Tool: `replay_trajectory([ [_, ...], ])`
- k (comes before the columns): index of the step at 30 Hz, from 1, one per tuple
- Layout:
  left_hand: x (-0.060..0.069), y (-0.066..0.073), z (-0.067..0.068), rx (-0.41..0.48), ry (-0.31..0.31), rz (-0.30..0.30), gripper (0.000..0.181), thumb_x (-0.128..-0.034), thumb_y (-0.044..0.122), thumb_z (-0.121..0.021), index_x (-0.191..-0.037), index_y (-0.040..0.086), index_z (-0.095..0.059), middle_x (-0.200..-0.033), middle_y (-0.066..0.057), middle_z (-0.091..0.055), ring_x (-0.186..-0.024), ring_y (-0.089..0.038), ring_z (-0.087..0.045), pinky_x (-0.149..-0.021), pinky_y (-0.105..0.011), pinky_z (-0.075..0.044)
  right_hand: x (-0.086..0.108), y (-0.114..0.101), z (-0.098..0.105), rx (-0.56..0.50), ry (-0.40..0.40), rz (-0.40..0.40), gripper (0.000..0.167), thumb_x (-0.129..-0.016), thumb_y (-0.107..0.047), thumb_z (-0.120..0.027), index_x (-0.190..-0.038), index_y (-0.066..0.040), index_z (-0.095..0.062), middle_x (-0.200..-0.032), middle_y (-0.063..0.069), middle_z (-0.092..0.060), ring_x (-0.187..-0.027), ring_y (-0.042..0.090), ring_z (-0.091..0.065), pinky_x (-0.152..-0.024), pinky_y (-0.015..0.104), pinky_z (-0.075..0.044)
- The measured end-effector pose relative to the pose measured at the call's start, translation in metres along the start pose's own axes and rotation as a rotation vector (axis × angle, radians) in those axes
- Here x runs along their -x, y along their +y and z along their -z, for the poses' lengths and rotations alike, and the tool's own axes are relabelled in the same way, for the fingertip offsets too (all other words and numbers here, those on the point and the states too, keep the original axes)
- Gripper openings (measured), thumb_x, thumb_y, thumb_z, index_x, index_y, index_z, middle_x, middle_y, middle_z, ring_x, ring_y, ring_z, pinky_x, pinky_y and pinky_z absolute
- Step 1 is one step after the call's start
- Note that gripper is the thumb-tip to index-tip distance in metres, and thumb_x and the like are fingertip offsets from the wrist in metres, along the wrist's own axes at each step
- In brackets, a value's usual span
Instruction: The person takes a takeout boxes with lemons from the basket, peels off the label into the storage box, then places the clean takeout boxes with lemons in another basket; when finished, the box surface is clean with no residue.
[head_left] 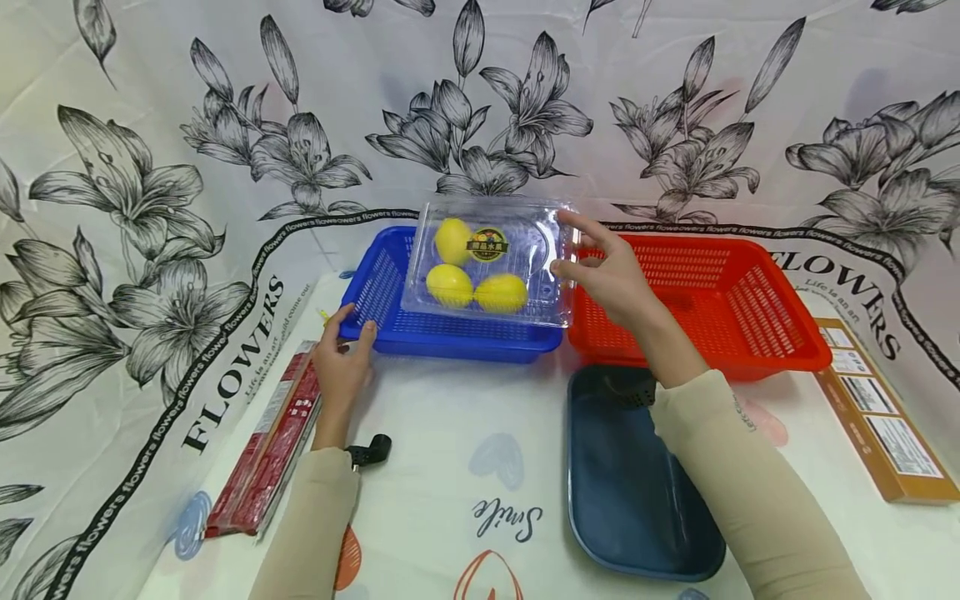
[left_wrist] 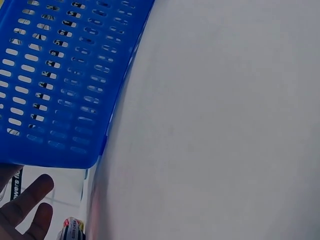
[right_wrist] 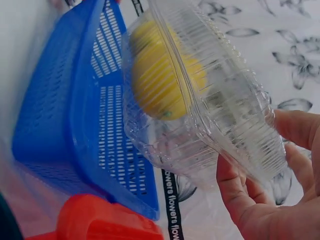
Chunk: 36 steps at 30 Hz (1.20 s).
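My right hand [head_left: 611,275] pinches the right end of a clear plastic fruit box [head_left: 536,287], thumb on one side and fingers on the other. Inside lie three yellow lemons [head_left: 501,293], gathered toward the left end; a black and gold label marks the lid. The box is tilted above a blue basket [head_left: 465,343], whose interior it partly hides. At the basket's front left corner, my left hand [head_left: 341,367] holds the rim between thumb and forefinger. Its other fingers [left_wrist: 40,220] spread away from the basket wall in the left wrist view.
A red basket [head_left: 780,333] stands to the right of the blue one. In front of it lies a dark blue tray [head_left: 622,500], partly under my right forearm. A red package [head_left: 273,450] lies at left, a brown box [head_left: 888,417] at far right. Flowered cloth rises behind.
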<state>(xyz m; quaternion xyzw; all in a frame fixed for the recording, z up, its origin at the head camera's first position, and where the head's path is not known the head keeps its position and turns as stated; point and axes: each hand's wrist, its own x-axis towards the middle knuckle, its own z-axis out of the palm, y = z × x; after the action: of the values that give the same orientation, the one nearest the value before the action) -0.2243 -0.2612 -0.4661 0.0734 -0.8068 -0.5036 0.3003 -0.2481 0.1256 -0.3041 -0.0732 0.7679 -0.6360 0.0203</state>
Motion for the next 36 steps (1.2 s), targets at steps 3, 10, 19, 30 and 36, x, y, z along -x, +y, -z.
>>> replay_trajectory([
  [3,0.000,0.000,0.000,-0.010,0.009,-0.009,0.050,-0.0941,0.038,-0.072,-0.141,0.022,-0.062,-0.142,-0.007,-0.064,-0.100,-0.023,-0.057,-0.088,-0.042,-0.043,0.013,0.000,0.005,0.016,-0.011,0.003,0.066,-0.095,-0.004,-0.068,-0.152,-0.032,-0.048,-0.149,0.016,-0.039,-0.117,0.031,-0.059,-0.081,0.022,-0.059],
  [10,-0.001,0.001,-0.001,-0.025,-0.006,-0.006,0.051,-0.0947,0.043,-0.070,-0.142,0.026,-0.060,-0.144,-0.007,-0.062,-0.101,-0.022,-0.056,-0.088,-0.037,-0.041,0.045,0.009,0.010,0.024,-0.022,0.053,0.067,-0.095,-0.007,-0.070,-0.154,-0.028,-0.046,-0.147,0.016,-0.039,-0.094,0.018,-0.068,-0.077,0.022,-0.059],
  [19,0.000,0.002,0.001,-0.025,-0.009,-0.015,0.052,-0.0941,0.041,-0.071,-0.142,0.024,-0.061,-0.144,-0.009,-0.062,-0.103,-0.025,-0.058,-0.087,-0.033,-0.040,0.087,0.016,0.002,-0.041,-0.014,0.083,0.067,-0.095,-0.001,-0.067,-0.155,-0.021,-0.045,-0.143,0.014,-0.041,-0.081,0.014,-0.061,-0.069,0.019,-0.056],
  [30,0.000,0.003,0.002,-0.028,-0.010,-0.009,0.053,-0.0938,0.044,-0.071,-0.142,0.024,-0.060,-0.143,-0.010,-0.062,-0.105,-0.027,-0.059,-0.087,-0.036,-0.042,0.130,0.030,-0.020,0.033,-0.091,0.080,0.068,-0.092,-0.002,-0.071,-0.153,-0.022,-0.048,-0.133,0.018,-0.048,-0.084,0.017,-0.063,-0.078,0.024,-0.060],
  [36,0.000,0.002,0.005,-0.036,-0.017,-0.026,0.053,-0.0932,0.042,-0.072,-0.142,0.024,-0.061,-0.141,-0.011,-0.064,-0.101,-0.022,-0.059,-0.082,-0.033,-0.041,0.150,0.043,-0.033,0.065,-0.126,0.067,0.068,-0.090,-0.002,-0.073,-0.151,-0.021,-0.051,-0.137,0.018,-0.046,-0.082,0.018,-0.062,-0.069,0.024,-0.059],
])
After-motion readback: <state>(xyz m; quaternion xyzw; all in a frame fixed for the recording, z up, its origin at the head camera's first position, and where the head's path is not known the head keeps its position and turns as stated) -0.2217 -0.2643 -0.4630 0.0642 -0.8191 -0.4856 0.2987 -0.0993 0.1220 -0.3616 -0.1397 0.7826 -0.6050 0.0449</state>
